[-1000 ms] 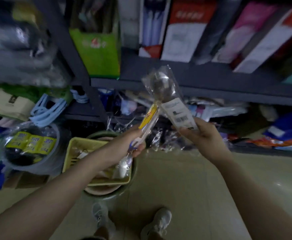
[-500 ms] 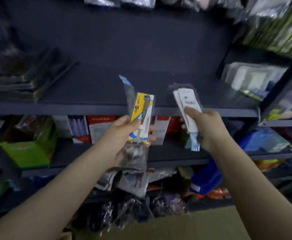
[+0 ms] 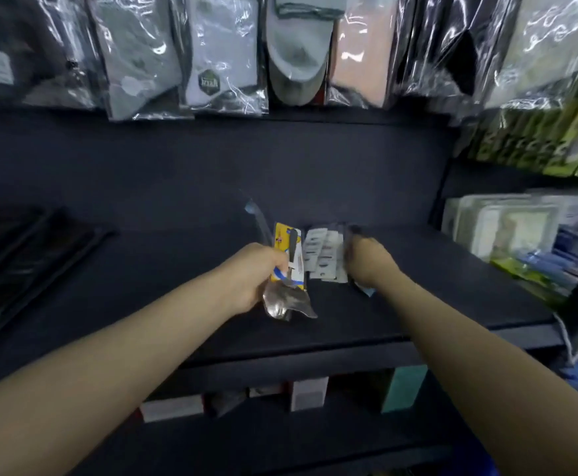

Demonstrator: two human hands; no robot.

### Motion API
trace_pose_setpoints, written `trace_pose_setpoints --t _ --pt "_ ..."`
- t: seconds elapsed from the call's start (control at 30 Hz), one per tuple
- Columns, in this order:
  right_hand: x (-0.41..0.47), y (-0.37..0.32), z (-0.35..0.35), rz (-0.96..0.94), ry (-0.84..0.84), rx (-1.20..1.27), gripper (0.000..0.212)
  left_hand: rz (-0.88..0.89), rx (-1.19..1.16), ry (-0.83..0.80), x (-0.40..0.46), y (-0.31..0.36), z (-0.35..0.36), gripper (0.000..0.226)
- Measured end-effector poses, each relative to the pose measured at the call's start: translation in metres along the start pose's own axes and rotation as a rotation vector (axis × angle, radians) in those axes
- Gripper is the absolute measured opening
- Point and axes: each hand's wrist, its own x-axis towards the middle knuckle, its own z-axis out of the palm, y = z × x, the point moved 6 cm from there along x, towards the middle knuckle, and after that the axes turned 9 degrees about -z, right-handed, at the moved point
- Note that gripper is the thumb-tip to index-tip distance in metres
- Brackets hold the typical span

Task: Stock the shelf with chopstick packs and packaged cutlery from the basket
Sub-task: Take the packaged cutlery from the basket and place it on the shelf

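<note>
Both my arms reach over a dark shelf board (image 3: 418,304). My left hand (image 3: 253,276) grips a clear-wrapped spoon pack with a yellow card (image 3: 289,262), its metal bowl end hanging down toward me. My right hand (image 3: 366,261) holds a second clear cutlery pack with a white label (image 3: 325,255), blurred by motion, just above the shelf's middle. The two packs are side by side, almost touching. The basket is out of view.
Dark chopstick packs (image 3: 30,255) lie flat on the shelf's left end. Bagged socks (image 3: 225,53) hang above. Stacked packaged goods (image 3: 507,228) fill the neighbouring shelf at right. Boxes (image 3: 308,393) stand on the shelf below.
My view rose from the floor basket to the shelf. Both hands carried their packs up and forward over the dark shelf board; the right hand's pack now sits lower, near the surface.
</note>
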Motion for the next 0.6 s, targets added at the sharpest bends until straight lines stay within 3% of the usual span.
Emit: trace_pose_setpoints --t 0.07,0.2,0.27,0.37,0.47,0.6 --pt "-0.003 0.004 0.009 -0.053 -0.099 -0.062 0.035 0.021 0.093 0.046 0.023 0.007 0.002 0.025" --pt "-0.024 0.01 0.007 -0.175 -0.249 -0.022 0.049 0.137 0.233 0.061 0.048 0.019 0.027 0.017" --pt "-0.036 0.017 0.002 -0.225 -0.266 -0.02 0.051 0.226 0.268 0.064 0.053 0.026 0.044 0.025" --pt "-0.059 0.024 -0.007 -0.276 -0.232 -0.059 0.051 0.327 0.614 0.223 0.064 0.026 0.06 0.007" --pt "-0.086 0.026 -0.018 -0.34 -0.148 -0.059 0.052 0.254 1.02 0.238 0.062 0.007 0.077 0.012" --pt "-0.121 0.021 -0.028 -0.432 -0.008 -0.011 0.046 0.317 1.061 0.226 0.039 -0.014 0.075 0.04"
